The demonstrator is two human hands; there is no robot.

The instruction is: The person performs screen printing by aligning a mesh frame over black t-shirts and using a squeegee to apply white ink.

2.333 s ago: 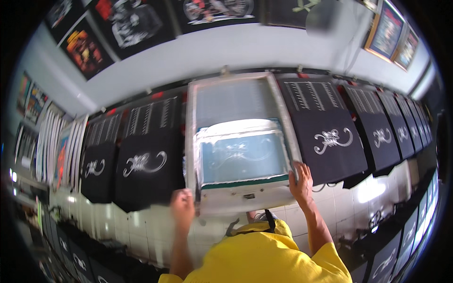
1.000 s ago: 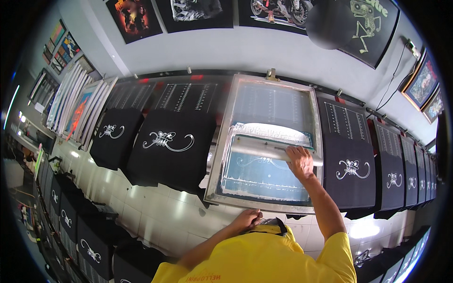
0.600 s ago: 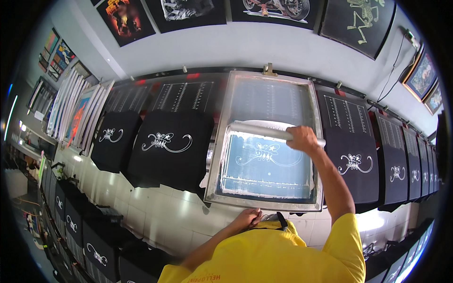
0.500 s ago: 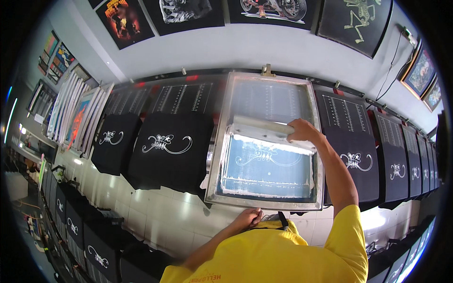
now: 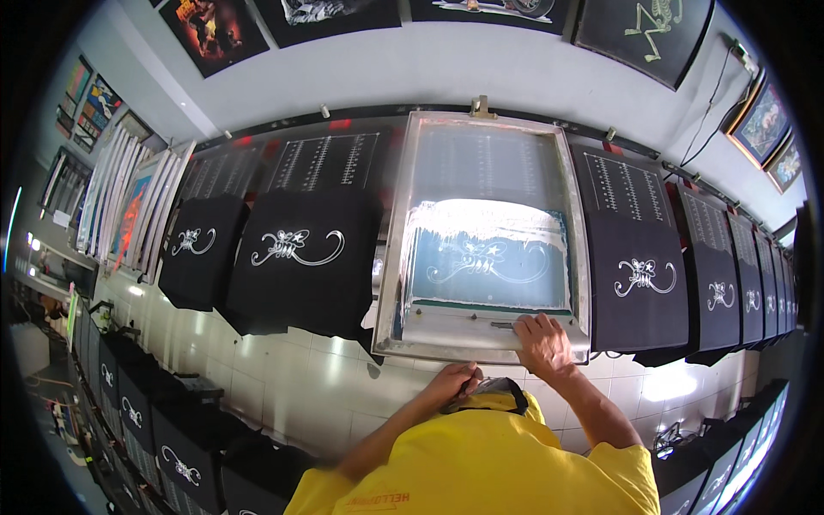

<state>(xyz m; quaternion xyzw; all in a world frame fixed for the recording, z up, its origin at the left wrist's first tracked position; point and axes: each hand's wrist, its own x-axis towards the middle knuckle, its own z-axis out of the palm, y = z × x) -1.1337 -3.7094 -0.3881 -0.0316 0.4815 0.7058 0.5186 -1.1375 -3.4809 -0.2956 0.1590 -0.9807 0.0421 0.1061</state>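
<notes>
In front of me lies a metal-framed printing screen (image 5: pixel 392 249), over a black shirt board. A white ornamental design shows through its blue mesh (image 5: pixel 485 279). Thick white ink (image 5: pixel 481 219) spreads in a band across the middle. My right hand (image 5: pixel 546 345) grips a long pale squeegee (image 5: pixel 455 325), which lies crosswise at the screen's near end. Closed fingers form my left hand (image 5: pixel 453 383), just below the frame's near edge; what they hold, if anything, is hidden.
Black shirts with white designs (image 5: pixel 298 249) lie on boards to the left, and more (image 5: pixel 644 279) line the right. Several upright screens (image 5: pixel 129 206) lean at far left. A clamp (image 5: pixel 481 106) stands at the screen's far end. Another row of shirts (image 5: pixel 180 463) runs lower left.
My right hand has drawn the squeegee from mid-screen to the near end. A white ink band now crosses the middle. My left hand has stayed near the frame's edge.
</notes>
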